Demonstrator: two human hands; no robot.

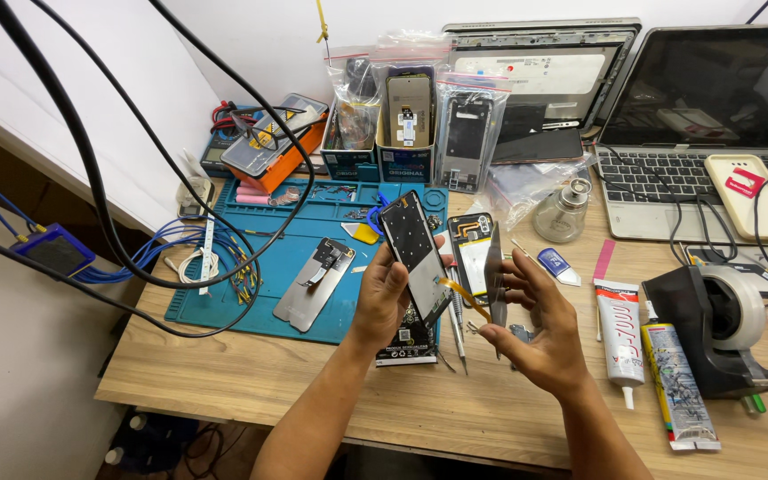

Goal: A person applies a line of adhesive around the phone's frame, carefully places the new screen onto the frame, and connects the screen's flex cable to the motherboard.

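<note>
Two bare hands worked over the table, and we held a different piece in each. Our left hand (382,298) had its fingers clamped on the edges of a phone screen panel (413,252), which stood tilted with its dark, dotted back toward us. Our right hand (535,324) pinched a thin grey plate (494,274) between thumb and fingertips, holding it upright and edge-on just beside the panel. An orange ribbon cable (466,296) ran from the panel's lower edge across the gap toward the right hand. Both pieces hung above the table (331,391), over a small dark box (406,342) and a pair of tweezers (458,329) that lay near the edge of a blue work mat (260,293). Behind the plate an opened phone body (471,249) lay flat, and on the mat to the left rested a silver back cover (315,283). Farther right we saw a white glue tube (620,331), a second printed tube (677,382) and a black tape dispenser (717,329), close together. A small glass bottle (564,213) stood beyond them. At the back of the table phone parts in clear bags (420,116) stood in a row, with an open laptop (700,133) to the right. Black cables (91,169) looped across the left side.
</note>
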